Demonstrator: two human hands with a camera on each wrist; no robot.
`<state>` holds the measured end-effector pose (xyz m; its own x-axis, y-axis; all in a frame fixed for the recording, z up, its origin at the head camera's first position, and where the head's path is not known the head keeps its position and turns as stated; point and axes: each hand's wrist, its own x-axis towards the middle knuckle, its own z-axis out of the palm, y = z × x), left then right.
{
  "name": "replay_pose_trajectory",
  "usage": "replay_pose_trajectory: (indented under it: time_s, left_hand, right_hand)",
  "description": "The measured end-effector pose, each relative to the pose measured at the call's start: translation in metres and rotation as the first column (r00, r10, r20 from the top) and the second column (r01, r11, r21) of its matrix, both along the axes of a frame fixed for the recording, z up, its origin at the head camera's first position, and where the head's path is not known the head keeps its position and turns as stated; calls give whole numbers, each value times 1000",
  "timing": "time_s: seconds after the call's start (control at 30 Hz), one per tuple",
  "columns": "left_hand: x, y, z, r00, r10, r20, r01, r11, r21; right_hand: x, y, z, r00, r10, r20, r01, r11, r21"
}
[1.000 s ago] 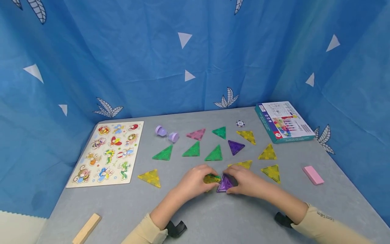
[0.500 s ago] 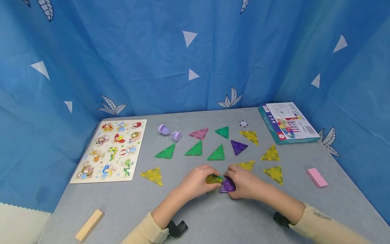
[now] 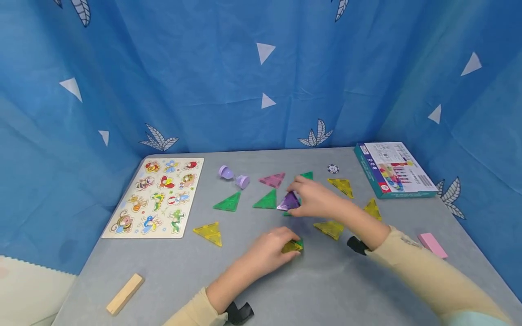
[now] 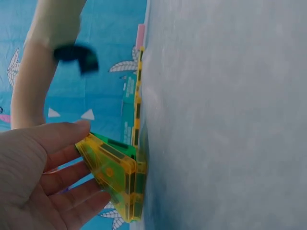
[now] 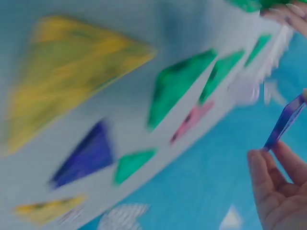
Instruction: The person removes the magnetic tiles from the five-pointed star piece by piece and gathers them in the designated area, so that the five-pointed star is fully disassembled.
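Observation:
In the head view my left hand [image 3: 269, 249] grips yellow and green magnetic tiles low over the near middle of the table. The left wrist view shows a yellow triangle tile [image 4: 108, 165] leaning against a green tile [image 4: 119, 146], their lower edges at the tabletop. My right hand [image 3: 320, 199] pinches a purple triangle tile [image 3: 288, 202], raised above the table in the right wrist view. Behind it, a green tile is partly hidden in the head view. Another purple triangle tile [image 5: 86, 155] lies flat, seen only from the right wrist.
Several loose tiles lie around, among them a pink triangle [image 3: 272, 180], a green triangle [image 3: 267, 199] and a yellow triangle [image 3: 209, 233]. An insect puzzle board [image 3: 157, 199], a purple sand timer [image 3: 242, 181], a flat box [image 3: 393, 170], a pink block [image 3: 432, 245] and a wooden block [image 3: 125, 294] stand about.
My right hand has carried the purple tile away from the yellow and green tiles, toward the far side and slightly left. The left hand stays with its tiles. The head view has shifted slightly.

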<state>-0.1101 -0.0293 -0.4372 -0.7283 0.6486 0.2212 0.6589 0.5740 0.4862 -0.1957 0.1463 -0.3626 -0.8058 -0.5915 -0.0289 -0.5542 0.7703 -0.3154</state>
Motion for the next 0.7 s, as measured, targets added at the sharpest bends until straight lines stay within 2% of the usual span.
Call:
replay_pose_trajectory:
  time_s: [0.07,0.13,0.23,0.33,0.4,0.5,0.6,0.7]
  left_hand:
    - [2,1,0,1000,-9,-19,9,1000,-18]
    - [4,2,0,999,-13,-39,12,999,-31]
    - [6,2,0,998,-8,-70,5,999,-44]
    - [7,3,0,996,-2,-87,-3,998,-58]
    - [8,3,1,996,2,-90,-8,998,-67]
    - [8,3,1,995,7,-96,-14,997,-78]
    - [8,2,0,995,14,-102,-22,997,-79]
    - [8,0,-1,995,18,-96,-26,997,-76]
  right_hand:
    - [-8,-26,-6,995,99,34,-99,995,15]
    - [-15,-49,-14,977,204,64,-207,978,39]
    - [-21,-77,-27,934,346,91,-352,934,63]
    - [-21,-96,-38,895,431,117,-444,888,122]
    - [-18,-105,-44,877,463,125,-479,862,165]
    - [-14,-114,-51,869,478,125,-494,843,214]
    - [-12,-118,-57,869,483,104,-494,836,239]
    - [-10,-117,-54,879,463,115,-477,848,230]
